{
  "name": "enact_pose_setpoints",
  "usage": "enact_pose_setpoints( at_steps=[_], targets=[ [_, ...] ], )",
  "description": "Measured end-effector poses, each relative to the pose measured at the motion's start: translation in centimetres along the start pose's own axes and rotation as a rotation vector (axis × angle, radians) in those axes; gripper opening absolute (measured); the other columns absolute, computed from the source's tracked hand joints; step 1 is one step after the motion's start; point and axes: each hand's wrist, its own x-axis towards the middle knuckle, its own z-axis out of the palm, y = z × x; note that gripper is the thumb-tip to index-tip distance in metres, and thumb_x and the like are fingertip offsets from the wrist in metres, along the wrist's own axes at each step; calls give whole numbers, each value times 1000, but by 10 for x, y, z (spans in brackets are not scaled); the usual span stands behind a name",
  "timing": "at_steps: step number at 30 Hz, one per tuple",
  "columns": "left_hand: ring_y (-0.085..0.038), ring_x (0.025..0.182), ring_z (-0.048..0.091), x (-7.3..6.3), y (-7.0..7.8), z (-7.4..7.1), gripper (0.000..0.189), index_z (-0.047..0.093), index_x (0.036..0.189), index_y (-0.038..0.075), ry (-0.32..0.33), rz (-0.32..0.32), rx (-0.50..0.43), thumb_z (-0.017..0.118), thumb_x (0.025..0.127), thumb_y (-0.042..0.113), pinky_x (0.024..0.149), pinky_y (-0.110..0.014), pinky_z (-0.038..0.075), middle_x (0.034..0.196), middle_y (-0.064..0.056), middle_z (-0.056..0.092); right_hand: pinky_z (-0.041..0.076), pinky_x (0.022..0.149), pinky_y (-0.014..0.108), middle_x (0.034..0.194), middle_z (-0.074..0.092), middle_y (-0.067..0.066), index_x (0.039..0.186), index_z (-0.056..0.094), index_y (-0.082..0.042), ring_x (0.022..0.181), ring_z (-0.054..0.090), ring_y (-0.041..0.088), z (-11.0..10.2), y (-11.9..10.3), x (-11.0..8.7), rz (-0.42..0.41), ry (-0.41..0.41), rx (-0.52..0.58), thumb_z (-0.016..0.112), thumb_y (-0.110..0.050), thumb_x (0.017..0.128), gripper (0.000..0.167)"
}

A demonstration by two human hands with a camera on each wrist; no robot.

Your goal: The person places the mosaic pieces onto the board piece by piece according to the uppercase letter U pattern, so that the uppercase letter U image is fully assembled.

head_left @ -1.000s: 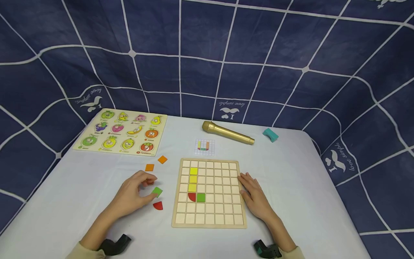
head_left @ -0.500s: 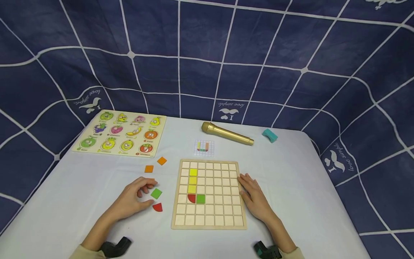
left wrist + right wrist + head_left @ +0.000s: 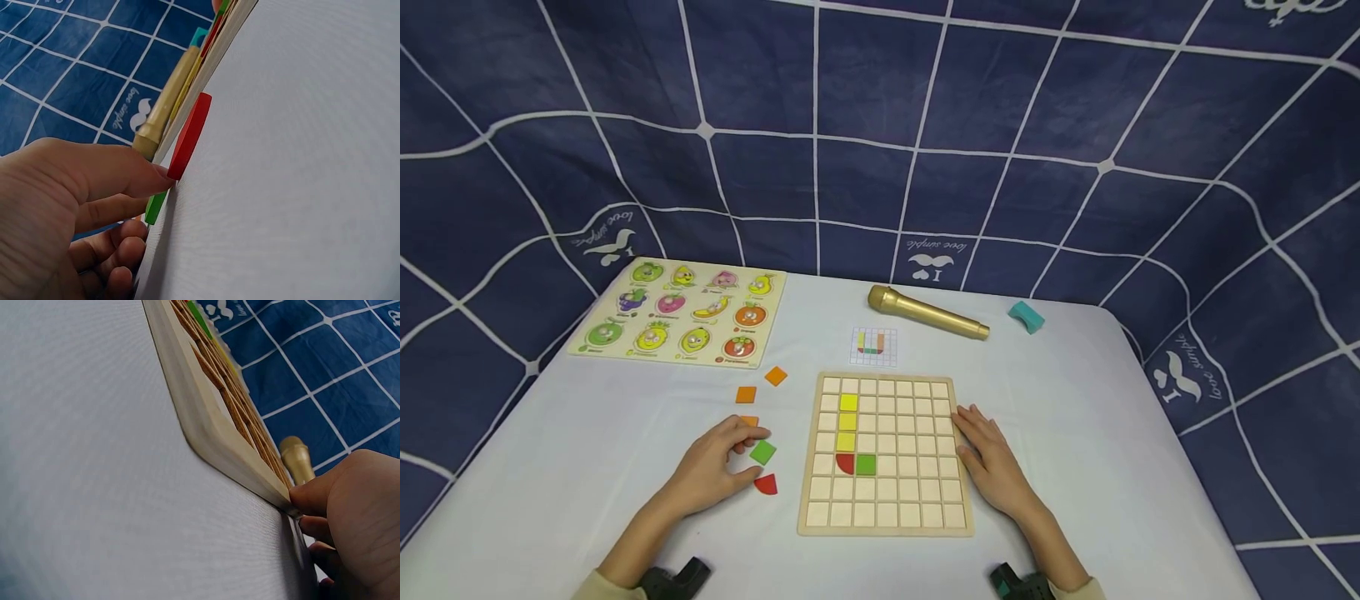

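Note:
My left hand hovers around a green square tile on the table, fingers loosely bent, index finger at its far side. The thumb tip comes right up to a red quarter-circle piece, which stands out clearly beside it in the left wrist view. A wooden grid board bears a column of yellow squares, a red quarter-circle under them and a green square beside that. The fingers of my right hand lie extended along the board's right edge, touching it.
Orange squares lie beyond my left hand, one partly hidden by it. Behind the board are a patterned card, a gold toy microphone and a teal arch block. A fruit puzzle board sits back left.
My left hand drew back from the green tile, its thumb coming off it, then shifted slightly right so the fingers are around it again. The right hand has stayed at the board's edge.

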Motion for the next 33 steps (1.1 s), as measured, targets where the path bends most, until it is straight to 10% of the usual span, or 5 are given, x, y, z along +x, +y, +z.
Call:
enact_pose_setpoints(
  at_steps=[24,33],
  targets=[
    [-5,66,47,3,2,2,26,66,89,16,85,11,-87,81,69,18,57,-21,41,77,10,51,11,106,53,143,37,12,134,45,-1,135,23,30,0,0,-1,-6,9,-6,56,-3,89,46],
    [-12,61,47,18,56,11,28,63,89,19,26,75,-237,82,68,18,53,-21,39,72,9,53,10,106,53,143,36,12,134,45,-1,136,22,28,0,0,-1,-5,-1,-7,55,-4,90,45]
  ],
)
